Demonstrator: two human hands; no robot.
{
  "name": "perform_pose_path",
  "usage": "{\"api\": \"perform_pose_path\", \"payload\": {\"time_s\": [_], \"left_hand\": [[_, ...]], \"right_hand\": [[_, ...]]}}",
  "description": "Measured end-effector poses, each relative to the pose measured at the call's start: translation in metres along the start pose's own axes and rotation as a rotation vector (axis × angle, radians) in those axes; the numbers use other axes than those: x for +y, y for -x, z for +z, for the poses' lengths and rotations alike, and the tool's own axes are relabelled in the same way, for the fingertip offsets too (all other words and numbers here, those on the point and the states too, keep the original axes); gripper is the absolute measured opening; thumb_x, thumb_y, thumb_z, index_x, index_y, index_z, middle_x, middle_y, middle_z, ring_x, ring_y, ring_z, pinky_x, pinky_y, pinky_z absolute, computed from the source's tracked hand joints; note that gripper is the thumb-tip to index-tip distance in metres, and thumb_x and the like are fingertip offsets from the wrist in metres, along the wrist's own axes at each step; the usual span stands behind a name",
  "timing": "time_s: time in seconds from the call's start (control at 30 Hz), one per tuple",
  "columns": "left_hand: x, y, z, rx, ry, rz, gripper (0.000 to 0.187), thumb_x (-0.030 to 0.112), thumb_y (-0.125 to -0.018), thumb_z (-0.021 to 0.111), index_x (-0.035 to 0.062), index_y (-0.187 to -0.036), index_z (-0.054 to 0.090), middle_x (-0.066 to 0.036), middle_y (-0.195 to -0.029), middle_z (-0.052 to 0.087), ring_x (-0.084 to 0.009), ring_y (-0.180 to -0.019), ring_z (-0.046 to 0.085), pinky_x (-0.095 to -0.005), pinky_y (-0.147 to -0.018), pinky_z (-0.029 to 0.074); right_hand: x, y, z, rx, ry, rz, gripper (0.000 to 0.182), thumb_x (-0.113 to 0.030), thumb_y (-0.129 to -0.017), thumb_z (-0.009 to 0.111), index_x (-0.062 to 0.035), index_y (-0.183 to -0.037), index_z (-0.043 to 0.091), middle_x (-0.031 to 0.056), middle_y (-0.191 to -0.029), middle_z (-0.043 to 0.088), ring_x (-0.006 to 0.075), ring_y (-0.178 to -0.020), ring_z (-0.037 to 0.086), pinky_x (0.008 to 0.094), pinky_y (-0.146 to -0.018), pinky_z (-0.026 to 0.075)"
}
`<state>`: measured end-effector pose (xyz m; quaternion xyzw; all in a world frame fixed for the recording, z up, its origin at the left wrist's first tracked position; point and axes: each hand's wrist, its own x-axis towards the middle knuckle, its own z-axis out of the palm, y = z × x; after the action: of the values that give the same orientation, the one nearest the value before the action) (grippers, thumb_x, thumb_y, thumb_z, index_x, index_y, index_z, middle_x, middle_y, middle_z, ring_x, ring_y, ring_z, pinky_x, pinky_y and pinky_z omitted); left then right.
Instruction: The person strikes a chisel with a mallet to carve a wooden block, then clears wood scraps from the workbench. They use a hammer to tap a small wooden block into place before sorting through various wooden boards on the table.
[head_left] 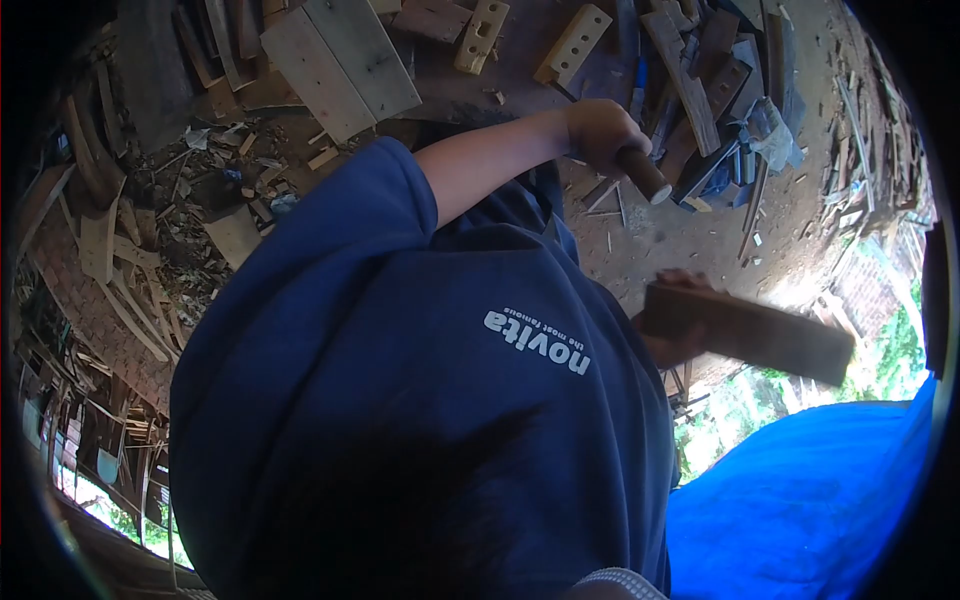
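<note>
My left hand is closed around a chisel with a round brown wooden handle, whose butt end points to the lower right. A thin dark blade seems to run from beneath that hand toward a pale wood block with several holes cut in it. My right hand grips a wooden block, long, flat and slightly blurred, held out to the right. It is apart from the chisel. Part of the right hand is hidden behind the block.
Another block with holes lies to the left, near a pale wide board. Scrap timber and a crumpled plastic bag are piled at the upper right. Wood chips litter the ground. A blue tarp fills the lower right.
</note>
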<state>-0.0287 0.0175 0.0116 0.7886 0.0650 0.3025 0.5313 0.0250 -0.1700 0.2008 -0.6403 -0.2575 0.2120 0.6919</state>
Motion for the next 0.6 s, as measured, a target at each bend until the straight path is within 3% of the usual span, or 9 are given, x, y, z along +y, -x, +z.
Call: {"api": "perform_pose_path", "payload": {"time_s": [0.03, 0.13, 0.2, 0.27, 0.33, 0.43, 0.5, 0.53, 0.6], "left_hand": [[0.0, -0.001, 0.0, -0.002, 0.0, 0.0, 0.02, 0.023, -0.061, 0.075, 0.0172, -0.077, 0.066, -0.006, -0.07, 0.065, -0.0306, -0.067, 0.065, -0.0402, -0.06, 0.05], [-0.002, -0.003, 0.004, -0.014, 0.004, 0.0, 0.019, 0.024, -0.062, 0.074, 0.0178, -0.077, 0.065, -0.005, -0.07, 0.065, -0.0302, -0.067, 0.065, -0.0402, -0.059, 0.05], [-0.004, -0.005, 0.008, -0.005, -0.031, -0.016, 0.019, 0.025, -0.062, 0.074, 0.0179, -0.076, 0.064, -0.005, -0.07, 0.065, -0.03, -0.067, 0.065, -0.0405, -0.059, 0.05], [-0.008, 0.0, 0.009, -0.078, -0.095, -0.015, 0.018, 0.026, -0.063, 0.074, 0.018, -0.075, 0.063, -0.005, -0.069, 0.064, -0.0298, -0.067, 0.065, -0.0409, -0.06, 0.051], [-0.013, 0.001, 0.007, -0.146, -0.167, -0.019, 0.018, 0.027, -0.063, 0.074, 0.0181, -0.074, 0.063, -0.004, -0.069, 0.064, -0.0295, -0.067, 0.065, -0.0412, -0.06, 0.051], [-0.01, 0.004, 0.01, -0.181, -0.183, -0.046, 0.019, 0.027, -0.063, 0.073, 0.0176, -0.075, 0.062, -0.004, -0.07, 0.065, -0.0289, -0.068, 0.066, -0.0418, -0.061, 0.051], [-0.01, -0.001, 0.008, -0.207, -0.173, -0.106, 0.016, 0.03, -0.067, 0.071, 0.0171, -0.075, 0.064, -0.007, -0.072, 0.067, -0.0299, -0.072, 0.067, -0.0429, -0.066, 0.052], [-0.01, -0.002, 0.007, -0.211, -0.175, -0.104, 0.016, 0.03, -0.067, 0.071, 0.0171, -0.075, 0.064, -0.007, -0.072, 0.067, -0.0299, -0.072, 0.067, -0.0429, -0.066, 0.052], [-0.007, -0.002, 0.006, -0.217, -0.208, -0.119, 0.018, 0.031, -0.067, 0.071, 0.0168, -0.074, 0.064, -0.007, -0.071, 0.066, -0.03, -0.072, 0.067, -0.0427, -0.065, 0.052]], "right_hand": [[0.001, 0.001, -0.002, 0.083, 0.03, -0.054, 0.052, -0.04, -0.087, 0.054, -0.0052, -0.124, 0.043, 0.0171, -0.1, 0.057, 0.0308, -0.079, 0.063, 0.0411, -0.071, 0.053], [0.01, 0.012, 0.007, 0.124, -0.068, -0.113, 0.045, -0.037, -0.089, 0.052, -0.005, -0.12, 0.045, 0.0159, -0.101, 0.056, 0.0283, -0.083, 0.061, 0.0377, -0.075, 0.051], [0.015, 0.026, 0.014, 0.09, 0.398, 0.352, 0.039, -0.024, -0.086, 0.058, -0.0029, -0.118, 0.046, 0.0145, -0.102, 0.057, 0.0225, -0.088, 0.059, 0.0333, -0.076, 0.049], [0.026, 0.038, 0.006, 0.106, 0.583, 0.547, 0.045, -0.017, -0.082, 0.064, -0.0008, -0.12, 0.045, 0.0141, -0.102, 0.058, 0.0197, -0.089, 0.058, 0.0316, -0.077, 0.048], [0.033, 0.04, 0.001, 0.136, 0.531, 0.503, 0.053, -0.016, -0.08, 0.067, 0.0004, -0.124, 0.044, 0.0144, -0.103, 0.059, 0.0198, -0.088, 0.058, 0.032, -0.077, 0.048], [0.031, 0.044, -0.01, 0.196, 0.054, 0.413, 0.062, -0.018, -0.079, 0.068, 0.0008, -0.132, 0.042, 0.0138, -0.107, 0.058, 0.0206, -0.094, 0.057, 0.0327, -0.083, 0.046], [0.036, 0.038, -0.009, 0.325, 0.15, 0.444, 0.054, -0.012, -0.076, 0.07, -0.0081, -0.125, 0.049, 0.0175, -0.106, 0.06, 0.0245, -0.091, 0.06, 0.0372, -0.081, 0.052], [0.035, 0.036, -0.005, 0.328, 0.146, 0.443, 0.054, -0.012, -0.076, 0.07, -0.0081, -0.125, 0.049, 0.0175, -0.106, 0.06, 0.0245, -0.091, 0.06, 0.0372, -0.081, 0.052], [0.029, 0.03, 0.003, 0.098, 0.314, 0.619, 0.045, -0.01, -0.081, 0.063, -0.0012, -0.122, 0.048, 0.0136, -0.103, 0.059, 0.0205, -0.092, 0.058, 0.0357, -0.081, 0.048]]}}
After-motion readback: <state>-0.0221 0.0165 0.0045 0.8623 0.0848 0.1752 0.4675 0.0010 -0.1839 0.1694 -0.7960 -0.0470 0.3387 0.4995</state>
